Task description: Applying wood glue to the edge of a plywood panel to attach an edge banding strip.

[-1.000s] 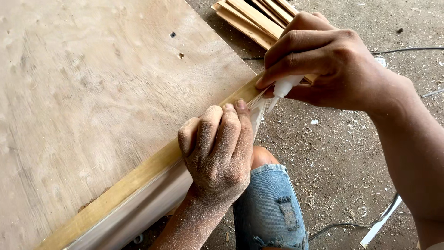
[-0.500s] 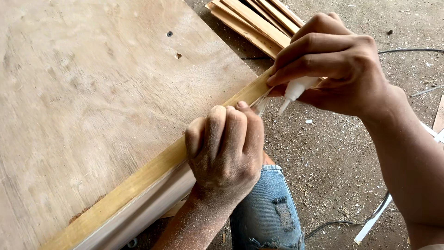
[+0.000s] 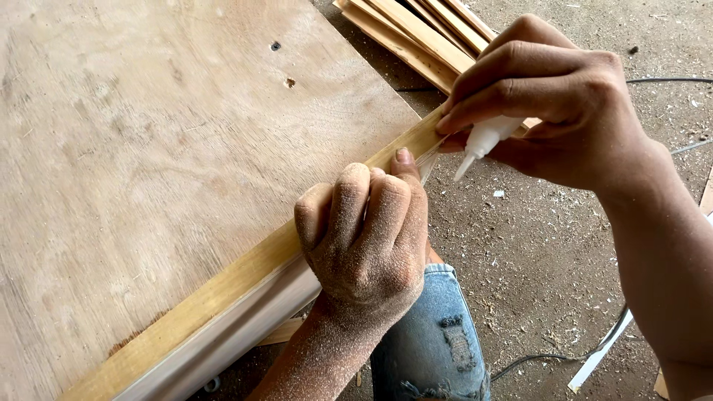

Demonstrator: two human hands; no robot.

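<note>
The right hand (image 3: 564,96) is closed around a small white glue bottle (image 3: 486,137), fingers and thumb pinching its body so that only the tapered nozzle shows below them; the grip looks firm. The bottle's long axis runs on a slant, its tip pointing down and to the left toward the pale wood strip (image 3: 245,271) that edges the plywood panel (image 3: 148,148), and the tip hangs just off the strip's edge near the corner rather than touching it. The left hand (image 3: 368,238), dusted with sawdust, is curled shut over that strip, knuckles up, fingertips pressing it against the panel's edge just beside the nozzle. The strip's long axis follows the panel edge, from lower left up to upper right. By the look of it, glue is being fed into the seam between strip and panel while the left hand clamps the joint; the next move seems to call for bringing the nozzle tip close into the seam and holding steady pressure. Under the hands shows a knee in torn blue jeans (image 3: 438,341). Farther out, a stack of wood slats (image 3: 416,30) lies on the dusty floor (image 3: 549,282), where a dark cable (image 3: 668,80) runs.
</note>
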